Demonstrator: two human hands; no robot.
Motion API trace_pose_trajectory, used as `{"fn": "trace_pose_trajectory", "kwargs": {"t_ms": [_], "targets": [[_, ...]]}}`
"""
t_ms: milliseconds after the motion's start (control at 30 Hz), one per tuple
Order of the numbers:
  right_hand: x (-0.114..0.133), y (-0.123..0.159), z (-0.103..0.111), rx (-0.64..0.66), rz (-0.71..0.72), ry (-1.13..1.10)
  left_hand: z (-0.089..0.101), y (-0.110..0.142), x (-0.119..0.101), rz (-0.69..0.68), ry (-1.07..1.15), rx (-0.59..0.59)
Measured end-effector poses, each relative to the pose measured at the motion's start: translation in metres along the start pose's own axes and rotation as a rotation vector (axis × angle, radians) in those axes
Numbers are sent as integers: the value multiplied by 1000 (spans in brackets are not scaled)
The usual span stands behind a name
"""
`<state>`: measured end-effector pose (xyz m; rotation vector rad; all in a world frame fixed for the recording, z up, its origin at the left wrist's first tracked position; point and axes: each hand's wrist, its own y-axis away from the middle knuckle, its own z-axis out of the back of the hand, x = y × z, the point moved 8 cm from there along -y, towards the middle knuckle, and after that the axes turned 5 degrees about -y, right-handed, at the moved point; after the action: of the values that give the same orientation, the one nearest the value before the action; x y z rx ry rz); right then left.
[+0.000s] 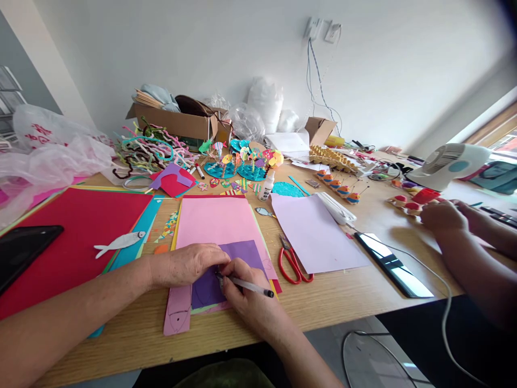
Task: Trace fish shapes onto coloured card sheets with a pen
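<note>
My right hand [250, 293] is closed around a pen [252, 287] with a clear barrel and a black end cap. Its tip, hidden by my fingers, is over a purple sheet of paper [246, 253]. My left hand [191, 264] rests on the same sheet, its fingers bent in towards the pen; what they hold or press, if anything, is hidden. Beneath the purple sheet lie larger pink paper [212, 221] and other coloured sheets. A pink strip [177, 312] beside them bears a drawn fish head. Red-handled scissors [291, 264] lie to the right.
A white fish cutout [121, 243] lies on red paper [81, 226] at left, near a black phone [28, 250]. A glue bottle [267, 187], pale lilac paper [319, 231] and another phone [393, 264] are on the table. At right, another person's hands [446, 221] work beside a white fan [448, 164].
</note>
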<state>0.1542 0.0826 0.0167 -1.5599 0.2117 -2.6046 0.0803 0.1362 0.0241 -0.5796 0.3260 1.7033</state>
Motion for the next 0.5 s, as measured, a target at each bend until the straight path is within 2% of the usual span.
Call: {"fn": "trace_pose_trajectory", "kwargs": {"t_ms": [500], "targets": [[2,1,0,4,12,16,-2,4,0,-6,20,25]]}}
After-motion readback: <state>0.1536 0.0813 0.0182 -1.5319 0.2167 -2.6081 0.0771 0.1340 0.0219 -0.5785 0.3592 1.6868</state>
